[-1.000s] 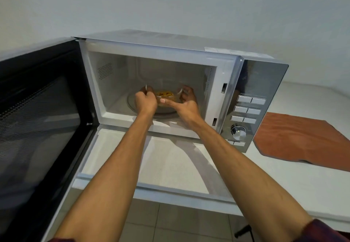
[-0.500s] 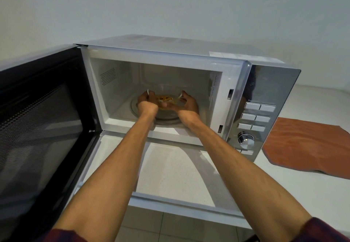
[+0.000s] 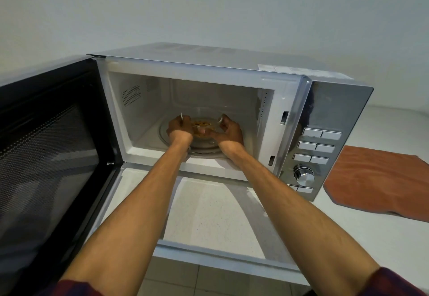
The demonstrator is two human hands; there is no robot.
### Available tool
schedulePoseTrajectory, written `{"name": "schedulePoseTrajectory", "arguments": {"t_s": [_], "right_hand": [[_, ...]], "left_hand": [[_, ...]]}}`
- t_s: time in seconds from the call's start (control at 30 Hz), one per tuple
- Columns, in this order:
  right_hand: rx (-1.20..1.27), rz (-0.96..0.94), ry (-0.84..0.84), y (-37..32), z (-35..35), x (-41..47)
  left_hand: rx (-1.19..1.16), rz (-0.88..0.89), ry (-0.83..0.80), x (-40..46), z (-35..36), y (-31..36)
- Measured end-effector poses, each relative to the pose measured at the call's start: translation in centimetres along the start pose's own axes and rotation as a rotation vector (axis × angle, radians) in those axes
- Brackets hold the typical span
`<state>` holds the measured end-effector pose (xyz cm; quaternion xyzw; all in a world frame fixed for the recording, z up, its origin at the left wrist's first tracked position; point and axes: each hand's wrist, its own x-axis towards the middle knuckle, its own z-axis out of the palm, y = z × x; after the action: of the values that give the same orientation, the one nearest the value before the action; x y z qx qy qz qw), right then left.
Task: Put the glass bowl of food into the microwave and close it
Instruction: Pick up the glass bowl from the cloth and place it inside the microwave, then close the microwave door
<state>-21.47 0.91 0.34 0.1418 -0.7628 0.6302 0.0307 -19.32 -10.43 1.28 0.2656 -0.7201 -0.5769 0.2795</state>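
A microwave (image 3: 232, 101) stands on a white counter (image 3: 371, 237), its cavity open and its door (image 3: 46, 156) swung fully out to the left; an orange cloth (image 3: 376, 179) lies on the counter just beside the control panel (image 3: 318, 149). Inside the cavity sits the glass turntable (image 3: 204, 149), and over its middle is the bowl (image 3: 202, 128), holding yellowish food. Both forearms reach in through the opening. The left hand (image 3: 178, 130) is curled against the bowl's left rim and the right hand (image 3: 229, 131) cups its right side, fingers (image 3: 222, 119) bent around the rim and thumb laid across the near edge; each hand appears closed on the glass, though whether the bowl's base already touches the turntable cannot be told. The step in hand is judged to be the set-down. To do it well, the bowl should be lowered level and centred so it will turn freely, both hands released only once the base is bearing, then drawn straight back clear of the frame before the left hand swings the door shut until it latches.
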Motion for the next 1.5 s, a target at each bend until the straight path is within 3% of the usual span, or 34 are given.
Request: {"name": "schedulePoseTrajectory", "arguments": {"t_s": [0.5,0.67,0.83,1.17,1.5], "right_hand": [[-0.092,-0.009,-0.036,-0.3,0.3,0.5],[-0.093,-0.081,-0.059,-0.9,-1.0,-1.2],[-0.165,-0.179,-0.018,-2.2,-2.5,-4.5],[-0.459,-0.316,0.071,-4.8,-6.1,-13.2],[-0.734,-0.494,0.107,-9.1,-11.2,-20.2]], "left_hand": [[-0.022,-0.063,-0.074,0.9,-0.5,-0.1],[-0.082,-0.032,0.012,-1.6,-1.0,0.9],[-0.173,0.064,0.103,-5.8,-1.8,2.0],[-0.091,0.326,0.083,-14.5,-4.9,2.9],[0.309,0.774,0.096,-23.0,-11.8,5.9]]}}
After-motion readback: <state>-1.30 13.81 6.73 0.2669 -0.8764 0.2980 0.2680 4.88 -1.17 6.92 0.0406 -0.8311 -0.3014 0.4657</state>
